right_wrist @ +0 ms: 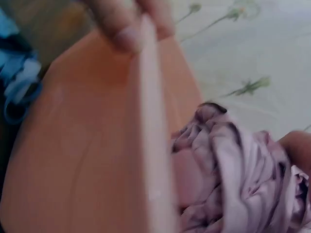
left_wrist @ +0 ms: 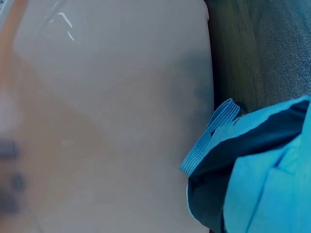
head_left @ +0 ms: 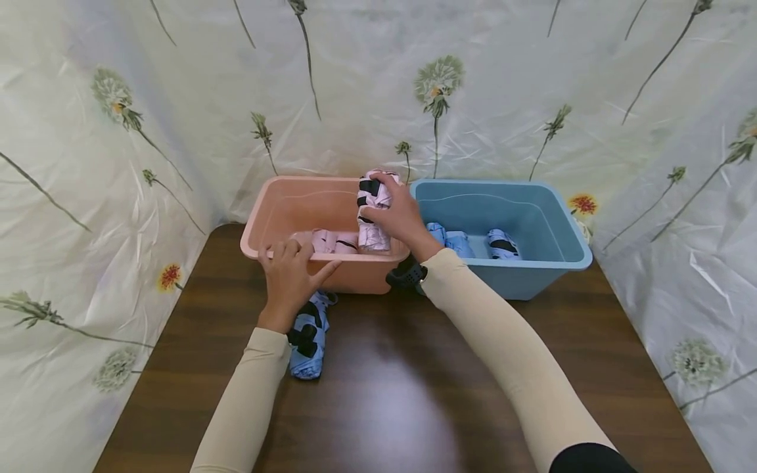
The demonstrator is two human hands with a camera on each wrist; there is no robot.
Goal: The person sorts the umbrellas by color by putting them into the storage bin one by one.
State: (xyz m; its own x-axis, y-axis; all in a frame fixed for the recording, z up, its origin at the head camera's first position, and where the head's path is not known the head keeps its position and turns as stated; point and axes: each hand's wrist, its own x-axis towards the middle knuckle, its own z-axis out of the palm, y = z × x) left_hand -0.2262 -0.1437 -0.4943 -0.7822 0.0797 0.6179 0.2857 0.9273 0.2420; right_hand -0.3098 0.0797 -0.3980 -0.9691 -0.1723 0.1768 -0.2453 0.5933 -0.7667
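Note:
A pale pink rolled fabric bundle with black patches [head_left: 374,230] stands roughly upright over the right end of the peach tub [head_left: 355,282]. My right hand [head_left: 399,213] grips it, thumb toward the front. In the right wrist view the pink bundle [right_wrist: 248,170] shows wrinkled, gathered cloth beside the tub's rim. With my left hand [head_left: 290,279] I hold the tub's front rim, fingers over the edge and thumb outside. Lower pink rolls [head_left: 334,241] lie inside the tub. A blue and black rolled bundle [head_left: 309,338] with a strap loop lies on the table by my left wrist.
To the right, close to the peach tub, stands a blue tub [head_left: 514,282]. Blue rolls [head_left: 458,244] and a patterned roll [head_left: 503,244] lie in it. Both tubs sit at the back of the dark wooden table [head_left: 390,407], against a flowered sheet [head_left: 355,85].

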